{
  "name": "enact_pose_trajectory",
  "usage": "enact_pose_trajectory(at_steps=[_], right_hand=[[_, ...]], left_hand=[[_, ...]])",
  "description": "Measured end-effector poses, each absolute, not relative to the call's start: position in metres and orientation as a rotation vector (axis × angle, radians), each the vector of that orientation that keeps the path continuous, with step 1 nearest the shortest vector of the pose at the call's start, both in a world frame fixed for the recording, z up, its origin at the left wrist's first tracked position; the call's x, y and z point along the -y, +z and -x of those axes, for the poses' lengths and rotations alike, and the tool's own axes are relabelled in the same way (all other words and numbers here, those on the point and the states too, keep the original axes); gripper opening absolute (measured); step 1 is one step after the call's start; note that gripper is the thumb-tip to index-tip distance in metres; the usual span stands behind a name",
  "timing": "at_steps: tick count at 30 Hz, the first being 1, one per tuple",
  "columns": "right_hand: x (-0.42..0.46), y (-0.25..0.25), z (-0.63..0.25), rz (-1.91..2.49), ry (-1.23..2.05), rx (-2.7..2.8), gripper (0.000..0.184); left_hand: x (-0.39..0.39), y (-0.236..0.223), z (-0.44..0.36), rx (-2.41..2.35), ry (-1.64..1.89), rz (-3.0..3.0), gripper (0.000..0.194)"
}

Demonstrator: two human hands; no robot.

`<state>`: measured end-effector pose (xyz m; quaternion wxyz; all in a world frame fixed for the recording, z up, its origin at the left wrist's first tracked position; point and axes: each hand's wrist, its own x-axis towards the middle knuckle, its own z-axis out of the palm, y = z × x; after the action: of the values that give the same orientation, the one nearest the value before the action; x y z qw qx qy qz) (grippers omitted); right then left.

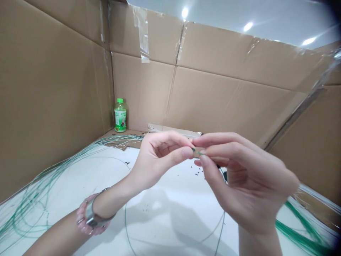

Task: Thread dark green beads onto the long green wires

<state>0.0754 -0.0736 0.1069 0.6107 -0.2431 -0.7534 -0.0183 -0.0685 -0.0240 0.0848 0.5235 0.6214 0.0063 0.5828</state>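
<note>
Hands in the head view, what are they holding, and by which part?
The left hand and right hand pinch a thin green wire near its end, between fingertips and thumbs.

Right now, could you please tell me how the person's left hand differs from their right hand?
The left hand wears a pink beaded bracelet with a metal band, while the right hand has a bare wrist. The right hand also looks larger and blurrier than the left in this view. Both meet at a short green wire, pinching it between their fingertips.
</note>
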Motion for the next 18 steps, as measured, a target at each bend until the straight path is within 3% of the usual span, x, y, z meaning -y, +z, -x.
enact_pose_trajectory(at_steps=[18], right_hand=[[0.0771, 0.1065, -0.0737, 0.675, 0.011, 1.711, 0.021]], left_hand=[[0.0268, 0.0828, 0.0642, -0.015, 1.328, -1.362, 0.005]])
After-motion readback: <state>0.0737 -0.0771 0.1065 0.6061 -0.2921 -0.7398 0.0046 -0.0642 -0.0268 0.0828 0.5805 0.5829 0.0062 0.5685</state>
